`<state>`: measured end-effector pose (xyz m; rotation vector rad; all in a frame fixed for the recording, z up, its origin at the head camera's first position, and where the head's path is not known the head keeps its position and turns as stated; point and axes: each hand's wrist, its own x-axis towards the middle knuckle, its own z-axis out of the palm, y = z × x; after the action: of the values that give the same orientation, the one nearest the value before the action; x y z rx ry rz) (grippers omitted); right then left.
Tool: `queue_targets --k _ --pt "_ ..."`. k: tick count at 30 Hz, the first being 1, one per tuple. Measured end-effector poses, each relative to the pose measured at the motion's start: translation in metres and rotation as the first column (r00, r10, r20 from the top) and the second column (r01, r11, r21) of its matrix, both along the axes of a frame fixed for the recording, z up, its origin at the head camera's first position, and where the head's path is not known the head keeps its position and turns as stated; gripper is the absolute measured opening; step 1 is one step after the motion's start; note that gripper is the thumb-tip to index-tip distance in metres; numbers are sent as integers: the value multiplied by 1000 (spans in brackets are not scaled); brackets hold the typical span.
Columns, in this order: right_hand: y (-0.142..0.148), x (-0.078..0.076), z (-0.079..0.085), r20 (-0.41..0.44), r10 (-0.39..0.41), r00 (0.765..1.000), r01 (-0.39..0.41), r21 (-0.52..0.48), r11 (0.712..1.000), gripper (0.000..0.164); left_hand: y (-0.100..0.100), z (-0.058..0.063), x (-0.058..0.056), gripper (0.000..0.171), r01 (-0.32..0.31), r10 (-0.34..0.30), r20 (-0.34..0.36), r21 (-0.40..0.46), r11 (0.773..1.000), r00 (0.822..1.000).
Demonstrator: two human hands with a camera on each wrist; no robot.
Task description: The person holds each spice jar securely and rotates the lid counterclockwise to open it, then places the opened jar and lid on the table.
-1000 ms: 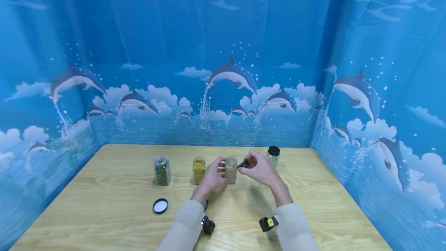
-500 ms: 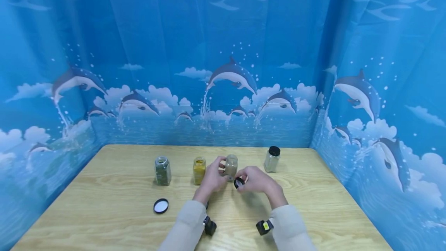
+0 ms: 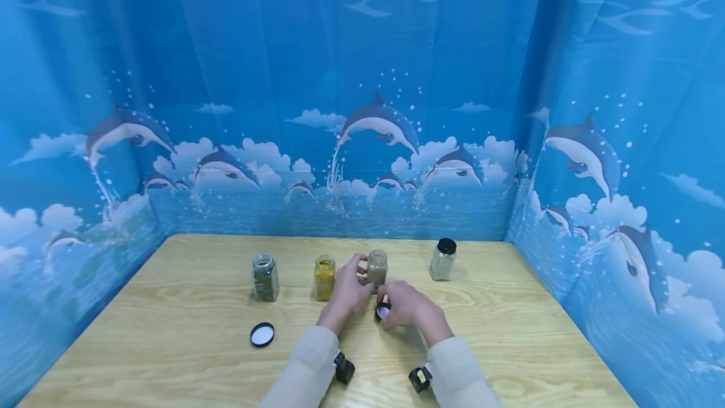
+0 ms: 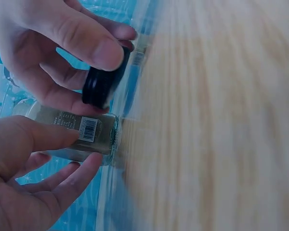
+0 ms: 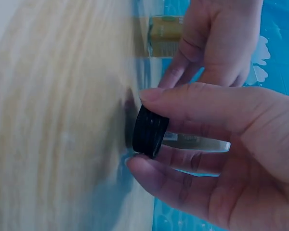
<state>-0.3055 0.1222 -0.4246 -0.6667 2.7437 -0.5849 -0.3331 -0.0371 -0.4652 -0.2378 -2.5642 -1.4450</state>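
My left hand point(image 3: 348, 289) holds an open glass jar of beige powder point(image 3: 377, 266) upright on the table, thumb on one side and fingers on the other. In the left wrist view the thumb lies on the jar's label beside a barcode point(image 4: 88, 129). Just in front of that jar, my right hand point(image 3: 409, 306) pinches a black screw lid point(image 5: 150, 132) between thumb and fingers. The lid is tilted close over the table, and its white inner face shows in the head view. An open jar of yellow powder point(image 3: 325, 279) stands just left of my left hand.
An open jar of green flakes point(image 3: 265, 281) stands further left. In front of it a black lid point(image 3: 262, 335) lies with its white inside up. At the back right stands a jar with a black lid on point(image 3: 443, 260). A dolphin-print curtain point(image 3: 362, 112) surrounds the wooden table point(image 3: 187, 307).
My right hand has carried the lid from beside the beige jar's top down and toward me, turning its white inside upward. The left hand has stayed at the jar.
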Motion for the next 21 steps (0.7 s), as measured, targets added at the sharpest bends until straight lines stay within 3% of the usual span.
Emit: queue_targets --k 10,21 --pt "-6 3 -5 -3 1 1000 -2 -12 1000 37 1 1 0 58 -15 16 28 -16 1000 999" --pt "-11 5 -8 -34 19 999 -20 -31 999 36 1 0 0 59 -32 32 4 -22 999 999"
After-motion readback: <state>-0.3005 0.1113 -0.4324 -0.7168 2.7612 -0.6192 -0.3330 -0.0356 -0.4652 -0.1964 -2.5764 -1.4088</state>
